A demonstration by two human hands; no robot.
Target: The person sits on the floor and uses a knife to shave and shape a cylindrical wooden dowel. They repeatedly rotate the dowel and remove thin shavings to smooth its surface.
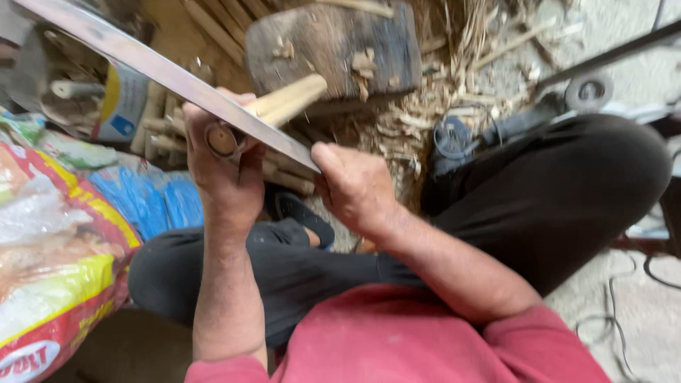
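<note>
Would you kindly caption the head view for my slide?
Seated person's left hand holds a wooden stick while the right hand grips a long blade across it.

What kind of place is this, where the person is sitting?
Probably an informal woodworking spot on the ground. The left hand holds a wooden stick against a long metal blade, gripped by the right hand; a worn chopping block and wood shavings lie ahead.
</note>
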